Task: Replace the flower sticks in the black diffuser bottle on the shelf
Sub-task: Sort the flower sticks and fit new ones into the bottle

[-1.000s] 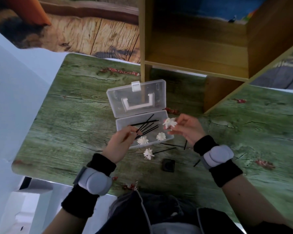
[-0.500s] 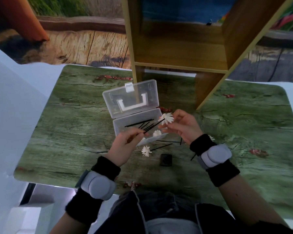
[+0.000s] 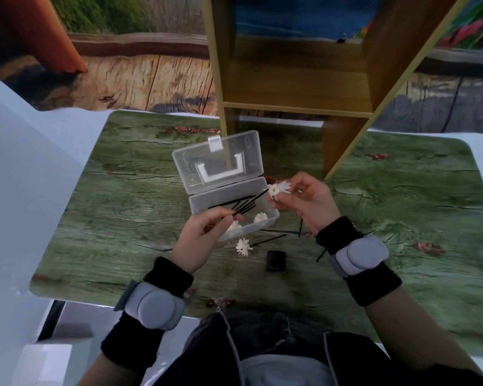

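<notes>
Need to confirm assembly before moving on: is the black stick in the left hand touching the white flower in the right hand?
Touching. In the head view, the black stick pinched by the left hand runs up to the white flower held by the right hand, no gap showing.

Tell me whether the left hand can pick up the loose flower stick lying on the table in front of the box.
Probably not yet: the left hand already pinches a black stick. The flower stick lies uncovered just beside that hand, so once the fingers are freed the way looks clear.

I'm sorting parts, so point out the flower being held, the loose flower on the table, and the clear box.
held white flower [image 3: 279,188], head view, petals.
loose white flower [image 3: 243,246], head view, petals.
clear plastic box [image 3: 218,161], head view, open lid.
</notes>
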Tool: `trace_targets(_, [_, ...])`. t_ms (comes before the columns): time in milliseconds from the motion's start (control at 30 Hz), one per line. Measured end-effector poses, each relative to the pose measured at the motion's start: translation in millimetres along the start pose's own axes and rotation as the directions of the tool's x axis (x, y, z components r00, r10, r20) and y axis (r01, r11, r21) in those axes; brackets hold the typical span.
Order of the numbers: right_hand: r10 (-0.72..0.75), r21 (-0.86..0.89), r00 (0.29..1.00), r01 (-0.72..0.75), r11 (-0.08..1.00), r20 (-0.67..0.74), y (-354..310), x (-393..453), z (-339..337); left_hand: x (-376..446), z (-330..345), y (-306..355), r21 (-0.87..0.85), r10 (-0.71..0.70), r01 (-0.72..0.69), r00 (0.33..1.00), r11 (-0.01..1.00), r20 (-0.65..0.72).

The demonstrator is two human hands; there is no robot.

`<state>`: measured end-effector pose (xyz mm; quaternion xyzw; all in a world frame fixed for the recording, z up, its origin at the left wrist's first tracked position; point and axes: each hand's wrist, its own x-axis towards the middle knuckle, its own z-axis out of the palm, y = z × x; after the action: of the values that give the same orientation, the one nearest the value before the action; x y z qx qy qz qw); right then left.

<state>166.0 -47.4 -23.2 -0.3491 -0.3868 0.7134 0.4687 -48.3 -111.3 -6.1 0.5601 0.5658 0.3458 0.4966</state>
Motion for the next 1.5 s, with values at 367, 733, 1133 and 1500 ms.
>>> trace_targets(367, [0.018,-0.169,1.000,-0.017,0.985,0.008,6,4,-3,1,-6,-10,0.121,0.051,-0.048,0.998,0.991,-0.023])
trace_targets(733, [0.043,-0.294,0.999,-0.049,0.954,-0.027,7,7,-1,3,-6,-6,0.265,0.025,-0.015,0.999,0.964,-0.033])
trace_targets(1133, [-0.060,-0.638,0.998,0.061,0.768,0.023,5,6,1,4,-12,10,0.455,0.036,-0.032,0.999,0.890,0.000])
trace_targets(1500, [-0.039,-0.637,0.999,0.014,0.771,-0.025,3,5,4,4,-11,19,0.440,0.075,-0.060,0.997,0.896,-0.017])
